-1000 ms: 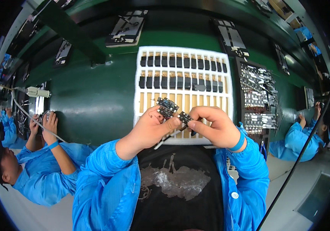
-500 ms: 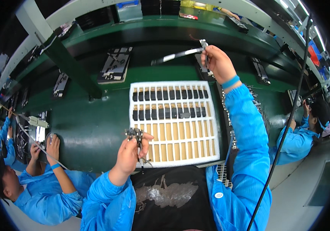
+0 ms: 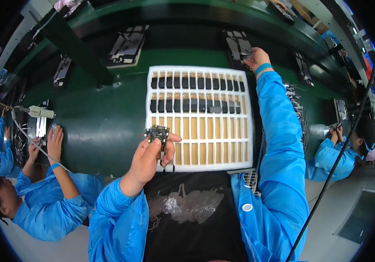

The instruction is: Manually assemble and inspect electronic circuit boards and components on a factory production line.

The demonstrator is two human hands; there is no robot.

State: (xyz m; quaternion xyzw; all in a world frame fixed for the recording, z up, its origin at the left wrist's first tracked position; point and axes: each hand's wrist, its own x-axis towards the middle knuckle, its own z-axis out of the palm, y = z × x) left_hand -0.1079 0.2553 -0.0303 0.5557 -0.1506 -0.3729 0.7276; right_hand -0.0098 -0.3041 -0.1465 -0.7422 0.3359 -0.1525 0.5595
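Observation:
In front of me lies a white foam tray (image 3: 205, 167) with tan slot bottoms. Black flat blocks (image 3: 192, 83) fill its two far rows; the two near rows hold none. My left hand (image 3: 146, 160), above the tray's near left corner, pinches a small black circuit board (image 3: 157, 132) with a dark ribbon hanging below. My right hand (image 3: 259, 59) is stretched far right, its fingers closed at the edge of a dark flat holder (image 3: 235, 40) bearing pale strips. What those fingertips grip is too small to make out.
Similar flat holders stand along the bench, one at far left (image 3: 128, 46). A green post (image 3: 71, 48) rises there. Loose metallic parts (image 3: 296, 109) lie beyond my right arm. A black cable (image 3: 331, 159) crosses the right side. Co-workers sit on both sides, a pale hand tool (image 3: 41, 112) near the left one.
My right hand has carried a small board with a long dark-and-white strip over to the flat holder. My left hand still grips its circuit board. The view has tilted.

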